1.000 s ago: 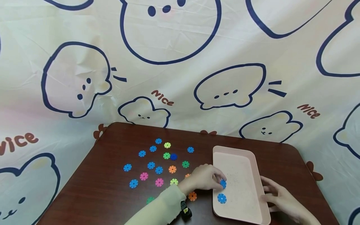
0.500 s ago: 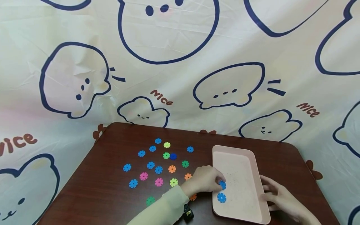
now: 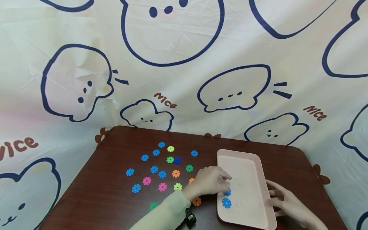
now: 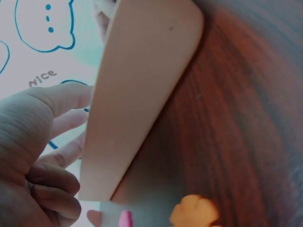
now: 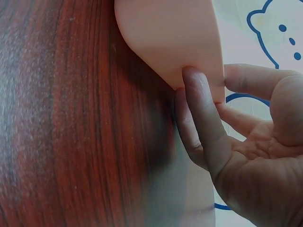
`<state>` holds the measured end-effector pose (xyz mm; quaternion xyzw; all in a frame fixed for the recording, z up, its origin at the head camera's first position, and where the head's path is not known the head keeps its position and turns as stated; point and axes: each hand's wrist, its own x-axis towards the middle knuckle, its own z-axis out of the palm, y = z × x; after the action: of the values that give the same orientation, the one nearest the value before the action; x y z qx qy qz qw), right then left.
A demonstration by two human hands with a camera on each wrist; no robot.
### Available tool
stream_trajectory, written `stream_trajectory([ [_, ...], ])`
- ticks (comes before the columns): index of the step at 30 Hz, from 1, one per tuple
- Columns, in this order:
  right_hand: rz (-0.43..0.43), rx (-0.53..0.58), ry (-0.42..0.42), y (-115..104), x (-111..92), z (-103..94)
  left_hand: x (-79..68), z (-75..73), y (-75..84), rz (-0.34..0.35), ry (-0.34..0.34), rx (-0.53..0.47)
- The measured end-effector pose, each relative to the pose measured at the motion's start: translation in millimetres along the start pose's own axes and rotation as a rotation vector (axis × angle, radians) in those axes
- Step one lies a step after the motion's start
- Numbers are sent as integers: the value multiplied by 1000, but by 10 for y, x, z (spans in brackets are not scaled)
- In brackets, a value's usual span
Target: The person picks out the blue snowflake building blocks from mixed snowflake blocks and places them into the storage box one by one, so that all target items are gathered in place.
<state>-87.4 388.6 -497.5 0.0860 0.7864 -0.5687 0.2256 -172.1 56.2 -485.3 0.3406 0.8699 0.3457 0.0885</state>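
My left hand [image 3: 211,180] is over the left side of a shallow pale pink tray [image 3: 250,191], its thumb and index finger apart. Just below those fingertips, a blue notched plastic disc [image 3: 227,193] lies in the tray, partly covered by the hand. Nearer me in the tray is another blue disc [image 3: 226,203]. In the left wrist view, the fingers [image 4: 71,97] reach behind the tray wall [image 4: 128,94]. At the tray's right side, my right hand [image 3: 287,201] rests its fingers against the outer wall [image 5: 165,38], with fingertips at the rim.
Several notched discs in blue, pink, orange, green and yellow-green, such as a pink disc [image 3: 162,187] and a dark blue disc [image 3: 177,160], are spread over the brown table [image 3: 100,198] left of the tray. A cartoon-printed cloth [image 3: 184,80] hangs behind the table.
The left thumb and fingers have parted from the blue disc they pinched, and it now lies in the tray behind the other one. The right hand stays at the tray's side.
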Motion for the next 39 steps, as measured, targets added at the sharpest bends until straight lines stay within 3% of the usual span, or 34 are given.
stream_trajectory([
  [4, 11, -1, 5, -7, -2, 3, -2, -92, -12, 8, 68, -55],
  [12, 3, 5, 0, 18, 7, -3, 0, -299, -119, 21, 215, -73],
  [20, 3, 6, -7, 30, 5, -8, 45, -485, -362, -90, 319, -60],
  [25, 1, -1, -6, 16, -3, -2, 69, -585, -565, -200, 393, -21],
  [30, 7, -3, -8, 2, -8, -3, 90, -664, -764, -297, 401, 27],
  [39, 2, 11, -24, 10, -9, -11, 118, -641, -993, -389, 332, 55],
])
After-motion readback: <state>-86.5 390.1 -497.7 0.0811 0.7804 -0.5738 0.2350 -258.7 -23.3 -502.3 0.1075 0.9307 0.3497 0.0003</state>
